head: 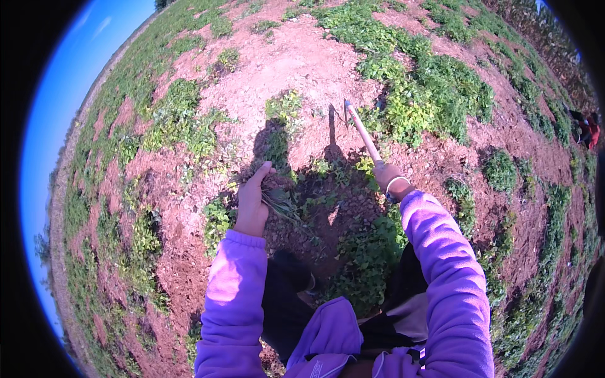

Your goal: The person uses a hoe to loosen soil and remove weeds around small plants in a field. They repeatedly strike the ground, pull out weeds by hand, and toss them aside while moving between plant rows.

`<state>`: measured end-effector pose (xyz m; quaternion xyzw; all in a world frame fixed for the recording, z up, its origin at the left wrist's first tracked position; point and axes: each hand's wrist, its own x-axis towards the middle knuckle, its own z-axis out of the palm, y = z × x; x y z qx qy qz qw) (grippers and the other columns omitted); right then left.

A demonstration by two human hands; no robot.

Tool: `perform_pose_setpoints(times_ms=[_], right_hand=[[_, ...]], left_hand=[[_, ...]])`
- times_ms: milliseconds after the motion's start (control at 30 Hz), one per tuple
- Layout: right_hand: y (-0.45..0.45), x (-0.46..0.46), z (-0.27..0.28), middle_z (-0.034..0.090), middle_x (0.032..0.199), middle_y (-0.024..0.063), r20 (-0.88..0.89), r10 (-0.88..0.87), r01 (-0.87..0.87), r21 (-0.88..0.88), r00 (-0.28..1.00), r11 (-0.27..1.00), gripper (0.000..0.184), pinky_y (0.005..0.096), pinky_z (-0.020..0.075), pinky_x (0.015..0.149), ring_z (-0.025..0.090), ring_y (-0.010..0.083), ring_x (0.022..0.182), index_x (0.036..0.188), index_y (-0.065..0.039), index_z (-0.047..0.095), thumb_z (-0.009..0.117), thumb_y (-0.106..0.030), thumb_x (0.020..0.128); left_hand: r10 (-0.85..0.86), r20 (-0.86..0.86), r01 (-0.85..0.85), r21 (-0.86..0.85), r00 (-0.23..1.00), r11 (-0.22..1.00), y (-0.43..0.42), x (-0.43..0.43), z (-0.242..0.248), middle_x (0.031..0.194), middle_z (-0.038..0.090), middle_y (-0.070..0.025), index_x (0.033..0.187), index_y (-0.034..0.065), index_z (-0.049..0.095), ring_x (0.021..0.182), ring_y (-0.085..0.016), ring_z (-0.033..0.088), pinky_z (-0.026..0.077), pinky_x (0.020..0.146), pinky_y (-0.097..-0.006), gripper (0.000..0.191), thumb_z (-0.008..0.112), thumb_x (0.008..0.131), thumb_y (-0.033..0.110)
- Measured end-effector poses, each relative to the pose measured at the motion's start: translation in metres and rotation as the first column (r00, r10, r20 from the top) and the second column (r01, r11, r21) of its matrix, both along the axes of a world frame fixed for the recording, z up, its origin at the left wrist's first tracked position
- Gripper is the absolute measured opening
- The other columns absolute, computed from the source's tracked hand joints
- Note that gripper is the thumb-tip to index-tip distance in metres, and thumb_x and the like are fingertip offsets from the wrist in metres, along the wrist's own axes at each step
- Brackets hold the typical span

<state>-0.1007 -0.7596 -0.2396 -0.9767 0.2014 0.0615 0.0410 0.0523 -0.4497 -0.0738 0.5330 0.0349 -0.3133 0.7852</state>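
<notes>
My left hand point(251, 203) grips a pulled-up tuft of grassy weeds point(282, 204), its roots matted with dry soil near the thumb and its blades trailing toward my legs. In my right hand point(388, 177) is the pale wooden handle of a short hand hoe point(363, 132). The hoe points away from me, and its thin dark blade shows nearly edge-on at the far end. Low leafy vine plants point(373, 255) grow in the shade between my legs. Reddish, crumbly soil point(326, 212) lies below both hands.
Green and yellowing vines point(425, 90) spread ahead and to the right, with bare soil point(302, 56) between patches. Another person in red point(590, 131) is at the far right edge. Taller dry plants point(534, 28) border the field at the upper right.
</notes>
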Motion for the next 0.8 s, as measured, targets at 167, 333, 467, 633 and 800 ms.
perform_pose_setpoints(times_ms=[167, 333, 467, 633, 800], right_hand=[[0.037, -0.001, 0.046, 0.058, 0.054, 0.0095, -0.072, -0.63, 0.353, 0.874, 0.773, 0.334, 0.034, 0.0347, 0.0473, 0.044, 0.06, 0.0228, 0.047, 0.076, 0.002, 0.061, 0.055, -0.029, 0.088], [0.046, -0.018, 0.09, 0.058, 0.055, 0.0116, 0.166, -0.669, 0.231, 0.856, 0.724, 0.462, 0.042, 0.0345, 0.044, 0.041, 0.056, 0.0232, 0.042, 0.076, 0.001, 0.057, 0.054, -0.038, 0.089], [0.028, -0.014, 0.085, 0.06, 0.068, 0.0251, 0.308, -0.558, 0.318, 0.572, 0.771, 0.756, 0.042, 0.0446, 0.0499, 0.064, 0.062, 0.0388, 0.069, 0.088, 0.005, 0.059, 0.05, -0.036, 0.089], [0.023, -0.006, 0.042, 0.064, 0.082, 0.0226, -0.059, -0.633, 0.557, 0.542, 0.772, 0.629, 0.037, 0.0432, 0.0517, 0.065, 0.064, 0.0364, 0.077, 0.091, 0.002, 0.061, 0.046, -0.032, 0.089], [0.027, -0.01, 0.048, 0.059, 0.06, 0.0107, -0.134, -0.63, 0.379, 0.885, 0.765, 0.271, 0.034, 0.0358, 0.0487, 0.047, 0.062, 0.0202, 0.054, 0.081, 0.001, 0.06, 0.051, -0.031, 0.089]], left_hand=[[0.068, -0.016, -0.067, 0.032, 0.998, 0.997, 0.015, -0.001, 0.005, 0.071, 0.064, -0.0049, 0.077, 0.0033, 0.065, 0.057, -0.015, 0.06, 0.05, 0.05, -0.0284, 0.014, 0.07, 0.078, 0.016], [0.023, 0.001, -0.023, 0.024, 1.0, 0.999, 0.012, -0.001, 0.004, 0.071, 0.062, -0.0053, 0.078, 0.0054, 0.062, 0.061, -0.017, 0.061, 0.052, 0.054, -0.0311, 0.016, 0.068, 0.08, 0.019], [0.017, -0.003, -0.017, 0.024, 1.0, 1.0, 0.013, 0.0, 0.002, 0.073, 0.063, -0.006, 0.078, 0.0051, 0.061, 0.063, -0.018, 0.062, 0.053, 0.056, -0.0316, 0.016, 0.068, 0.08, 0.019], [0.048, -0.018, -0.047, 0.035, 0.999, 0.998, 0.008, 0.001, -0.004, 0.073, 0.063, -0.0062, 0.077, 0.0051, 0.061, 0.062, -0.019, 0.062, 0.053, 0.055, -0.0321, 0.015, 0.068, 0.081, 0.019], [0.052, 0.019, -0.053, 0.057, 0.998, 0.997, 0.012, 0.001, 0.0, 0.072, 0.064, -0.0065, 0.078, 0.0047, 0.061, 0.062, -0.018, 0.062, 0.052, 0.054, -0.0314, 0.015, 0.067, 0.081, 0.019]])
